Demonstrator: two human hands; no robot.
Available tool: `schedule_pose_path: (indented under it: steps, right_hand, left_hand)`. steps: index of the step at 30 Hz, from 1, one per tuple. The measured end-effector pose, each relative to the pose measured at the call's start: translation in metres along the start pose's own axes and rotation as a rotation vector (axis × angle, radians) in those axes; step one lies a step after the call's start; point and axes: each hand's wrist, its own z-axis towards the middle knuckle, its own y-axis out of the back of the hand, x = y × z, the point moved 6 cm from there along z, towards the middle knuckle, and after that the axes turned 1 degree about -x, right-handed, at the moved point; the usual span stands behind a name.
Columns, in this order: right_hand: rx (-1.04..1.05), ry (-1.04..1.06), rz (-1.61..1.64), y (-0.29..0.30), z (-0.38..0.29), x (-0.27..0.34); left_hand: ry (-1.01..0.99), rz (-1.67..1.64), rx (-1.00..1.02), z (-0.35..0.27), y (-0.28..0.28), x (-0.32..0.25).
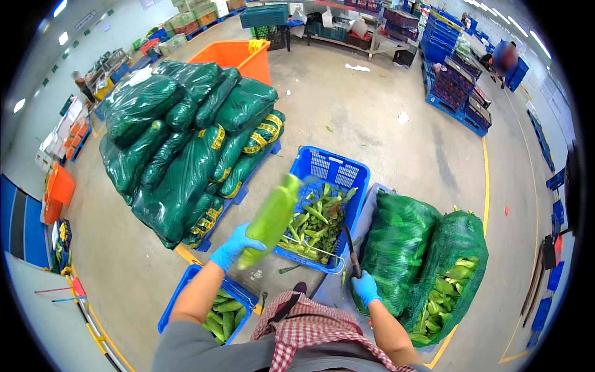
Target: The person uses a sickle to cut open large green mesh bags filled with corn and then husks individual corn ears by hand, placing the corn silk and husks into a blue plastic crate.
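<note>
My left hand (235,245), in a blue glove, grips an ear of corn in its green husk (272,218); the ear is blurred and tilted, its top near the rim of a blue plastic crate (361,186). Cut stalks and husk trimmings (318,223) lie in that crate. My right hand (366,288), gloved too, is shut on the dark handle of a curved blade (348,239), which looks like a sickle. The blade's tip is at the crate's right side. Left of my feet, a second blue crate (244,297) holds several husked-green ears (225,314), partly hidden by my left arm.
Two green mesh sacks of corn (402,242) lie at my right, one torn or open (448,297). Plastic-wrapped green sacks (181,153) are piled on a blue pallet (241,195) at left. Behind them stands an orange bin (232,56). Stacked crates (453,86) and two people are farther off.
</note>
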Motion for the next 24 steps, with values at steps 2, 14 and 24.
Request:
schedule_pose_path:
  steps: [2, 14, 24]
  right_hand:
    - [0.014, -0.019, 0.088, 0.013, -0.014, 0.009]
    - [-0.883, 0.633, 1.417, 0.188, -0.09, 0.169]
    - [-0.07, -0.267, 0.378, -0.008, -0.068, -0.12]
  left_hand:
    - [-0.185, -0.333, -0.047, -0.012, -0.005, -0.005]
    - [-0.499, -0.944, -0.105, 0.08, -0.061, -0.087]
    - [-0.266, -0.671, -0.405, 0.004, 0.009, 0.081]
